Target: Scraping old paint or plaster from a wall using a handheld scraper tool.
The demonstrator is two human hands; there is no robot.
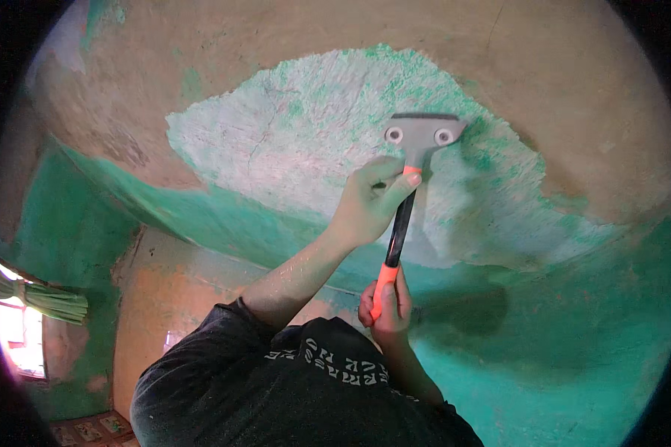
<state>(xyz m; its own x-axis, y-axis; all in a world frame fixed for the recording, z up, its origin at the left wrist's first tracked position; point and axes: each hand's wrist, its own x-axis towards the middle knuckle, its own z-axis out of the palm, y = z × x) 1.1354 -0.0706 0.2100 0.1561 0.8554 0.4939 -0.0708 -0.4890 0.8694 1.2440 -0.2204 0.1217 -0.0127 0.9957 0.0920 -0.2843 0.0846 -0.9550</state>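
Observation:
A long-handled scraper (400,231) is held up against the wall, its handle tilted slightly to the right. Its grey head (419,134) has two round fasteners and a dark edge along the top. High on the handle, at the orange collar under the head, my left hand (369,197) is closed with the thumb along it. My right hand (392,305) wraps the orange grip at the lower end. Behind the head lies a whitish patch (313,112) flecked with green paint. Whether the blade touches the surface I cannot tell.
Bare brown plaster (238,37) surrounds the patch above and at the sides. Green paint (574,335) covers the wall at the lower right. At the far left is a bright window (24,335) with a gathered green curtain (56,302). Patterned tiles (89,430) show at the lower left.

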